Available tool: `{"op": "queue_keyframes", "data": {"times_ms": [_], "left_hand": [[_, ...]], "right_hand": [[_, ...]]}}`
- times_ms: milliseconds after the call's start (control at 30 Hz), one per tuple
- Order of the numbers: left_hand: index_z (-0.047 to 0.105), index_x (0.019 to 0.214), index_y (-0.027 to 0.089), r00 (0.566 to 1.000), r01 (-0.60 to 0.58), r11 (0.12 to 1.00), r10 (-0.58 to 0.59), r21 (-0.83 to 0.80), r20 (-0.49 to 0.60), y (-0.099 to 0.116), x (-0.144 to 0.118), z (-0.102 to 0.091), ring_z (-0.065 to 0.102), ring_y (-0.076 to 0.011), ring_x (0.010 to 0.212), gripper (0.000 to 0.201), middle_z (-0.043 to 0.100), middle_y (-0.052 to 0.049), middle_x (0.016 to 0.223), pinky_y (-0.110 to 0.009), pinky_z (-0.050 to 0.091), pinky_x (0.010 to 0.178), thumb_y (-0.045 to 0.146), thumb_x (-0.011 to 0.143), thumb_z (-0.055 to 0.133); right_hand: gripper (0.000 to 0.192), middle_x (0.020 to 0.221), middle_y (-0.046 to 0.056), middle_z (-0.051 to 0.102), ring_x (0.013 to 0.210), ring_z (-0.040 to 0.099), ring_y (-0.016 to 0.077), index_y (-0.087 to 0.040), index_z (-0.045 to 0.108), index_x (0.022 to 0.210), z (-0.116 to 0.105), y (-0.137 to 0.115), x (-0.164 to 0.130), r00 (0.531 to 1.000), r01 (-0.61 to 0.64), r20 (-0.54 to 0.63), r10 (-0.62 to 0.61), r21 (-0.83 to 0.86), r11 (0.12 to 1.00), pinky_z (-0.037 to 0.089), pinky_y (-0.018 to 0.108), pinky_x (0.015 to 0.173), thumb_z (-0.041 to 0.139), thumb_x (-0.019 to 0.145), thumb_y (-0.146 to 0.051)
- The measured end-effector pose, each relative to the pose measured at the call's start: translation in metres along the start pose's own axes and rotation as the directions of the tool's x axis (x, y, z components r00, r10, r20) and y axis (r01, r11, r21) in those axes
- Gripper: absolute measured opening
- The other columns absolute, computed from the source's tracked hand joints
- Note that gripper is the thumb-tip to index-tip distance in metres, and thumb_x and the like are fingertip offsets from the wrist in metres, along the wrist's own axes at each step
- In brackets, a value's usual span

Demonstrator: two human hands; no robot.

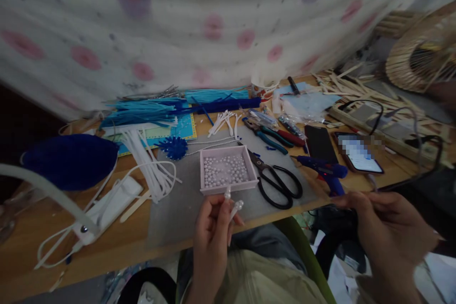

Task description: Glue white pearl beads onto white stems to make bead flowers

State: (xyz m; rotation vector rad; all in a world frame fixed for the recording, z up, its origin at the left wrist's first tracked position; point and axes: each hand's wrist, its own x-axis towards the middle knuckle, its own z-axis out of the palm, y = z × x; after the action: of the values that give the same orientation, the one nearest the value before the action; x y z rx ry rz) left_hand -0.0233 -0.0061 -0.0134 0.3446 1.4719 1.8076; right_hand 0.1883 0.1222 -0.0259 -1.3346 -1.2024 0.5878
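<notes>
Between its thumb and fingers, my left hand (215, 228) pinches thin white stems tipped with pearl beads (238, 205). Just beyond those fingertips stands a pale pink open box (228, 190) of loose pearl beads (224, 171). Black-handled scissors (276, 185) lie against the box's right side. At the right, my right hand (390, 228) is closed, its fingertips by the lower end of a blue glue gun's (326, 168) handle. Whether they grip the handle or something small is hidden. The gun's nozzle points left on the table.
Behind the box lie white stems (224, 122), a blue tinsel-like piece (173, 147), pliers (270, 137) and blue pipe cleaners (142, 111). Two phones (359, 154) rest at the right. A white power strip (110, 204) and its cords are at the left, near the table edge (171, 248).
</notes>
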Motion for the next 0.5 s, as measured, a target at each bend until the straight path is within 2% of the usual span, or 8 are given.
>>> {"op": "queue_keyframes", "data": {"times_ms": [133,267,400,500], "left_hand": [[0.069,0.08,0.019,1.0,0.005,1.0,-0.005,0.008,0.02,-0.003,0.001,0.0,0.038,-0.0042,0.041,0.049,0.068,0.002,0.057,-0.016,0.027,0.042,0.065,0.08,0.085],[0.069,0.081,0.018,0.999,0.02,1.0,-0.02,-0.007,0.029,-0.007,0.002,0.001,0.038,-0.0042,0.041,0.049,0.068,0.002,0.056,-0.015,0.028,0.042,0.064,0.08,0.085],[0.07,0.083,0.018,0.999,0.005,1.0,-0.005,-0.013,0.032,-0.01,0.002,0.0,0.039,-0.0035,0.042,0.047,0.068,0.002,0.058,-0.013,0.029,0.042,0.062,0.081,0.086],[0.071,0.083,0.018,1.0,-0.006,1.0,0.006,-0.014,0.018,-0.01,0.0,0.0,0.039,-0.0026,0.042,0.046,0.069,0.003,0.058,-0.011,0.029,0.042,0.061,0.081,0.086]], "right_hand": [[0.051,0.042,-0.007,0.06,0.038,0.062,0.0153,-0.024,0.055,0.071,0.005,0.006,-0.001,0.989,0.09,0.098,-0.108,0.172,0.981,0.051,0.024,0.044,0.09,0.072,-0.06],[0.044,0.042,-0.006,0.06,0.031,0.053,0.0123,-0.025,0.051,0.078,0.002,0.016,-0.003,0.954,0.146,0.247,-0.168,0.103,0.984,0.039,0.022,0.033,0.076,0.09,-0.06],[0.042,0.042,-0.008,0.056,0.031,0.053,0.0128,-0.027,0.048,0.08,0.003,0.024,-0.007,0.922,0.167,0.339,-0.188,0.09,0.982,0.041,0.023,0.035,0.068,0.096,-0.06],[0.043,0.043,-0.008,0.055,0.032,0.052,0.0133,-0.027,0.047,0.079,0.005,0.028,-0.009,0.918,0.158,0.355,-0.175,0.077,0.985,0.041,0.025,0.036,0.066,0.097,-0.061]]}}
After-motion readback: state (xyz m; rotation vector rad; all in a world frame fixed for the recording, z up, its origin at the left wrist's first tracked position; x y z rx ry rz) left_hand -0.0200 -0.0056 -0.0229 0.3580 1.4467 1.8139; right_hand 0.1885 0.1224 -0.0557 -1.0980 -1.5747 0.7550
